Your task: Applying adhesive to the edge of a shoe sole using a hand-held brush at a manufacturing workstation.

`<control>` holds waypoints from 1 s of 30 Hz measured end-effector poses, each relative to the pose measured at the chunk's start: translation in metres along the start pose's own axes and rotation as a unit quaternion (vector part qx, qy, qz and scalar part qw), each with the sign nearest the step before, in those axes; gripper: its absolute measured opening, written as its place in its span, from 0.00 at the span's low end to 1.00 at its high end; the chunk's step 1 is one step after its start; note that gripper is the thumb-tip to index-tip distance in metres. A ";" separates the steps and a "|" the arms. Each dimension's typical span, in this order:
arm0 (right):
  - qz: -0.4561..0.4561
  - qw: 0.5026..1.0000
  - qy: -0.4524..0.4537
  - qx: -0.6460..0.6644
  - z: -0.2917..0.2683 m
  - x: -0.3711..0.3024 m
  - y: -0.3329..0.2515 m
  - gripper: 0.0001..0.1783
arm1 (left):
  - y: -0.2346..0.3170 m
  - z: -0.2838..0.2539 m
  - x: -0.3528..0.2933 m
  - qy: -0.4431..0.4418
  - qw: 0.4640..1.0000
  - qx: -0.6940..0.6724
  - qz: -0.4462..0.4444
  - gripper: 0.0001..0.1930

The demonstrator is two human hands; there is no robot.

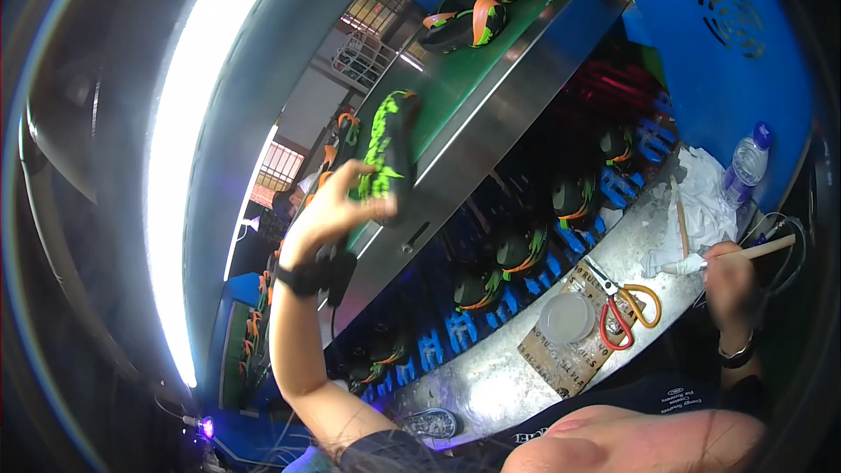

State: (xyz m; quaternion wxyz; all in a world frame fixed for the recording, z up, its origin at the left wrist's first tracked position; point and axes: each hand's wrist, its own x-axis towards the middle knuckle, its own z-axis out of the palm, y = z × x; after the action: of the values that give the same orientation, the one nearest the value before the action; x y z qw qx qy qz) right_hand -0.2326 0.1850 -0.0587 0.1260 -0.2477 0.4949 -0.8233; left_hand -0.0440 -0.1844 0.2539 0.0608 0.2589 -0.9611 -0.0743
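My left hand (337, 206) is raised, with a dark band at its wrist. Its fingers and thumb close around one end of a black shoe with bright green markings (385, 136), which is held up over the green conveyor belt (447, 96). At the right, my right hand (729, 285) grips a pale wooden stick (768, 248); the hand is slightly blurred. The tip of that stick points toward a crumpled white sheet (705, 201) on the metal ledge. A second thin wooden stick (680, 215) lies on this sheet.
Scissors with red and yellow handles (618, 315) and a translucent round tub (567, 317) lie on a cardboard piece (539, 355). A water bottle (747, 162) stands beside the blue machine housing (710, 79). Several shoes (523, 245) sit near blue holders below the conveyor's metal side.
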 end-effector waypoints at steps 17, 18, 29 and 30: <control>0.048 0.987 -0.148 0.043 0.023 -0.018 0.046 0.08 | -0.032 0.051 -0.052 0.127 0.842 -0.507 0.134 0.22; 0.043 0.976 -0.209 0.050 0.042 -0.008 0.042 0.08 | 0.013 0.050 -0.131 0.071 0.781 -0.603 0.145 0.25; -0.089 0.926 -0.327 -0.166 0.062 -0.018 0.112 0.01 | 0.023 0.300 -0.291 0.079 0.345 -0.912 -0.204 0.25; -0.129 0.931 -0.306 -0.150 0.077 -0.025 0.113 0.03 | 0.019 0.305 -0.301 0.013 0.287 -0.939 -0.189 0.26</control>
State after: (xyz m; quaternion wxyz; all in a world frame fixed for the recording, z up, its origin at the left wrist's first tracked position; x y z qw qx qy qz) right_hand -0.1747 0.0840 -0.1350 0.1258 -0.5654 0.5135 -0.6330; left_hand 0.1580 0.0186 -0.0659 0.2586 0.1999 -0.1568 -0.9320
